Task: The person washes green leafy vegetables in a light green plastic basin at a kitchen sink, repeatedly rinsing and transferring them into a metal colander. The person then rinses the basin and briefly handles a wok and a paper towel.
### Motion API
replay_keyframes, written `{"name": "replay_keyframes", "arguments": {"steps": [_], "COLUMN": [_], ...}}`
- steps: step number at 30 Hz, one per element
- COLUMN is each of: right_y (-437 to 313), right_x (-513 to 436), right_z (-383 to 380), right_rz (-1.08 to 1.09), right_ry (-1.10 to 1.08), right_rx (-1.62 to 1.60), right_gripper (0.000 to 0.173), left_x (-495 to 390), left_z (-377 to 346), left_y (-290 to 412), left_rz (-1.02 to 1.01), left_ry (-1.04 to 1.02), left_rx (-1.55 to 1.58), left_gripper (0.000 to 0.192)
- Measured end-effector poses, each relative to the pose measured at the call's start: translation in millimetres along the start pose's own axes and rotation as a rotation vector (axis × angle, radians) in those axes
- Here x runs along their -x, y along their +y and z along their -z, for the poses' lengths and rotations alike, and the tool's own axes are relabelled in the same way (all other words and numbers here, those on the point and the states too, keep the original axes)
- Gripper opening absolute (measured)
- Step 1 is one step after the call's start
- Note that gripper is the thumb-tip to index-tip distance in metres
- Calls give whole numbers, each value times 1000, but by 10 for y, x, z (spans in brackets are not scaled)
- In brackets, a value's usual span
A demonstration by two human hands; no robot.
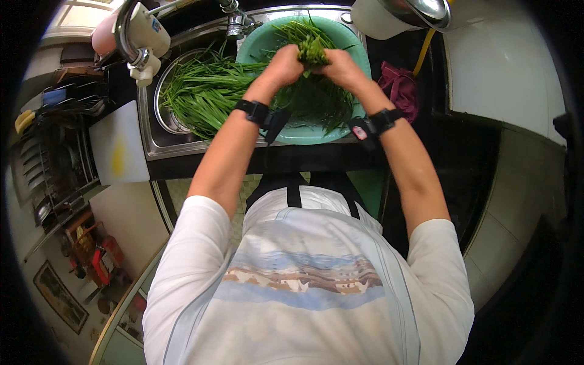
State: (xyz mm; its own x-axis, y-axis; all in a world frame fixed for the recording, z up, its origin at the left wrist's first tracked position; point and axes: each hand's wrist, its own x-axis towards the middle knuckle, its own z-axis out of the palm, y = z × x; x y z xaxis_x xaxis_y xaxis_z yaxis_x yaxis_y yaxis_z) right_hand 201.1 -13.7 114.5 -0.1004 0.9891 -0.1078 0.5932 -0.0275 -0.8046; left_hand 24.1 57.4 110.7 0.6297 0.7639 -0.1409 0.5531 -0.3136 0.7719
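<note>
Both my left hand and my right hand grip one bunch of leafy greens between them. The bunch is held up over a pale green plastic basin. Water and more loose greens lie in the basin below my wrists. To the left, a large heap of long, flat green leaves covers much of a round steel bowl or sink basin, and some leaves reach the basin's rim. My fingertips are partly hidden behind the greens.
A chrome faucet rises behind the basin. A white cutting board with a yellow stain lies left of the steel sink. At right are a maroon cloth, a yellow hose and a white container.
</note>
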Motion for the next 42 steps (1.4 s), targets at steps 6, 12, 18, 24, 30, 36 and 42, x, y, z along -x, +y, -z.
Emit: {"name": "replay_keyframes", "arguments": {"steps": [6,12,18,24,30,36,42], "right_y": [-1559,-2833,-3204,-3292,-3134,-2793,-2713], "right_x": [269,537,603,578,419,159,70], "right_z": [1032,1478,1376,1213,1024,902,776], "right_rz": [285,323,270,433,416,283,95], "right_ry": [161,150,135,62,156,153,1], "right_rx": [87,30,99,334,332,331,152], "right_gripper": [31,26,27,32,33,32,32], "left_x": [401,883,1021,956,945,963,837], "left_z": [1361,2177,2352,2154,1980,1744,1325], "left_y": [1500,2308,2238,1999,1541,1216,1248], "left_rz": [-407,-456,-503,-494,-326,-557,-582], "left_ry": [14,-149,-167,-109,-50,-100,346], "left_rx": [92,447,484,819,826,721,484], "left_gripper": [22,27,22,15,23,43,54]}}
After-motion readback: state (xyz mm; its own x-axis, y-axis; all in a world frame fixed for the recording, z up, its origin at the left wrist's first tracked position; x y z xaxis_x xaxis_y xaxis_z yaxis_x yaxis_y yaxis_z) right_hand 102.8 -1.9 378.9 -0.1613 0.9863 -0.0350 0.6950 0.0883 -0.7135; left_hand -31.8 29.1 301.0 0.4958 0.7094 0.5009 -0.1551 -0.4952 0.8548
